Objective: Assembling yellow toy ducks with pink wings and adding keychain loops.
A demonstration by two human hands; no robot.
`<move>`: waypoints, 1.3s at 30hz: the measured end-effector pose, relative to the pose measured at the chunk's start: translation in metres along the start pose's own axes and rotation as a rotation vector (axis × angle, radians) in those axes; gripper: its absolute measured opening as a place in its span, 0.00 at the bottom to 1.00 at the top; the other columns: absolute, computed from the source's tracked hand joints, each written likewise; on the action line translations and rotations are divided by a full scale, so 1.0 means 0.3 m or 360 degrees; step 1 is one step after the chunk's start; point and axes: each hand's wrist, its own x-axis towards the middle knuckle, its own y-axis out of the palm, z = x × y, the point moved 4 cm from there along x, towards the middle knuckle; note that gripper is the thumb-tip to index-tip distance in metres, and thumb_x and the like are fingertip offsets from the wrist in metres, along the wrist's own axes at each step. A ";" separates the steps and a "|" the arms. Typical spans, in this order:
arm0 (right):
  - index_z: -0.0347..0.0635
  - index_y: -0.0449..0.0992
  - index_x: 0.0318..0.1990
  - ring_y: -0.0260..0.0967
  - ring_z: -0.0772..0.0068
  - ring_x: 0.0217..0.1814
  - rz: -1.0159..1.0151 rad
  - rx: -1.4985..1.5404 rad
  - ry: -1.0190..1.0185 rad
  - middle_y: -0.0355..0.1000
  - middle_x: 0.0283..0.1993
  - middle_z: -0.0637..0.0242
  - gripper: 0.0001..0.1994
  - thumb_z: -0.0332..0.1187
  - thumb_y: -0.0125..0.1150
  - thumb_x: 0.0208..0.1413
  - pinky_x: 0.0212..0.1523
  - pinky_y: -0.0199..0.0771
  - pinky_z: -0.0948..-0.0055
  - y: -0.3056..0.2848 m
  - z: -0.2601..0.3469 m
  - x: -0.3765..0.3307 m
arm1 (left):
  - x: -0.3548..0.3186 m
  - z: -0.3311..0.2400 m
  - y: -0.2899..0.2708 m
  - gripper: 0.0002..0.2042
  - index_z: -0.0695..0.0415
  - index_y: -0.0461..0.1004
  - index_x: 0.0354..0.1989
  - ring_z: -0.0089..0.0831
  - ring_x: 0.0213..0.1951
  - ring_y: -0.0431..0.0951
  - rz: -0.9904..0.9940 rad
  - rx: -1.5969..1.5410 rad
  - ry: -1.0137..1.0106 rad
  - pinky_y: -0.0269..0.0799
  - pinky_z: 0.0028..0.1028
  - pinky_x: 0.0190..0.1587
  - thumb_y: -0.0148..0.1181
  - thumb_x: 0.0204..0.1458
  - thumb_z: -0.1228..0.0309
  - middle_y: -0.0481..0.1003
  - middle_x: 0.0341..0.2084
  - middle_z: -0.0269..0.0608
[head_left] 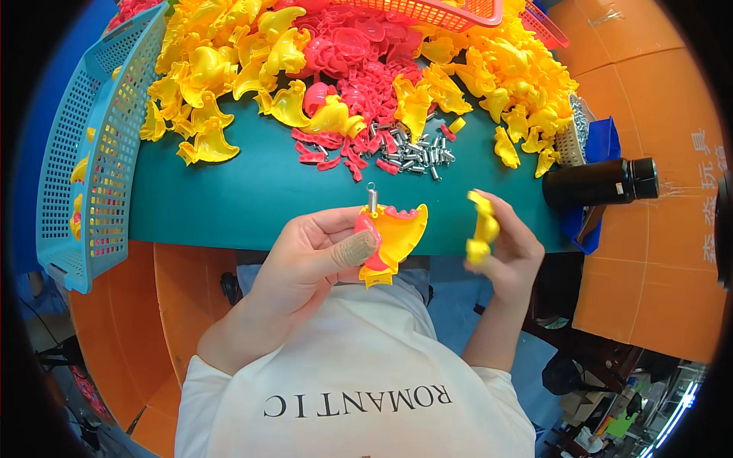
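My left hand (309, 256) grips a yellow plastic half-shell (402, 231) with its hollow side showing. Pink plastic pieces (371, 243) sit in the shell, partly under my thumb, whose tip has a tan covering. A small metal spring (372, 198) stands up from the shell's top edge. To the right, my right hand (510, 248) pinches another yellow plastic shell piece (482, 227), held apart from the first and slightly blurred. Beyond my hands on the green table lie loose springs (418, 155) and small pink pieces (321, 143).
Heaps of yellow shells (206, 69) and pink parts (366, 61) cover the table's far side. A blue basket (107, 168) stands at the left. At the right are a black bottle (599, 182), a blue bin (603, 141) and orange cardboard (641, 267). A red basket (450, 14) sits at the back.
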 end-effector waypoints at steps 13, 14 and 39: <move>0.28 0.69 0.55 0.67 0.42 0.58 -0.0080 0.0555 -0.0558 0.69 0.53 0.38 0.35 0.29 0.77 0.36 0.59 0.65 0.51 0.184 0.135 0.053 | -0.025 -0.007 0.020 0.26 0.71 0.65 0.56 0.29 0.46 0.77 -0.0020 0.0029 0.0283 0.76 0.28 0.49 0.66 0.49 0.75 0.74 0.47 0.51; 0.29 0.70 0.54 0.67 0.42 0.58 -0.0090 0.0480 -0.0621 0.70 0.52 0.39 0.34 0.29 0.76 0.36 0.59 0.66 0.51 0.188 0.139 0.055 | -0.026 -0.007 0.020 0.26 0.71 0.65 0.56 0.29 0.46 0.77 -0.0023 0.0023 0.0282 0.76 0.28 0.49 0.66 0.49 0.75 0.74 0.47 0.51; 0.31 0.71 0.53 0.69 0.47 0.56 -0.0124 0.0125 -0.0706 0.72 0.52 0.44 0.30 0.29 0.75 0.39 0.55 0.70 0.57 0.213 0.169 0.054 | -0.025 -0.002 0.018 0.25 0.72 0.65 0.56 0.31 0.46 0.77 -0.0032 0.0046 0.0390 0.77 0.27 0.48 0.64 0.51 0.76 0.73 0.48 0.51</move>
